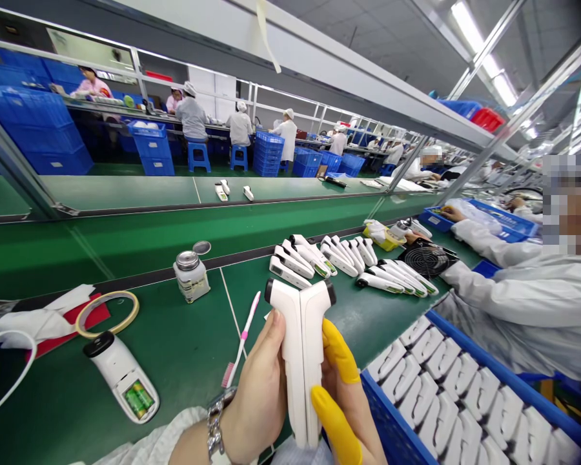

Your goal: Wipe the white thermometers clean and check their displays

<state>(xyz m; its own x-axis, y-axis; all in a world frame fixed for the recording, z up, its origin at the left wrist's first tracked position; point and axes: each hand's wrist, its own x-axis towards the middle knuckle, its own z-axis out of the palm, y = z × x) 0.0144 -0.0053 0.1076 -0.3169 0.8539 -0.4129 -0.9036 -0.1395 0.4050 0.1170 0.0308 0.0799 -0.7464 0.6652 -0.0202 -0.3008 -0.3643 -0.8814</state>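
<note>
Both my hands grip two white handheld thermometer housings (301,349) pressed back to back and held upright over the green bench. My left hand (260,394) wraps the left side and wears a metal watch. My right hand (341,394) has yellow finger cots and grips the right side. A pink-handled brush (242,342) lies on the bench just left of them. Several more white housings (339,261) lie in rows further back.
A blue crate (397,433) of white housings stands at my right. A thermometer with its battery bay open (123,378), a tape ring (107,313), a small jar (192,276) and its lid lie at the left. A co-worker's white sleeve (503,290) and a black fan (426,258) are at the right.
</note>
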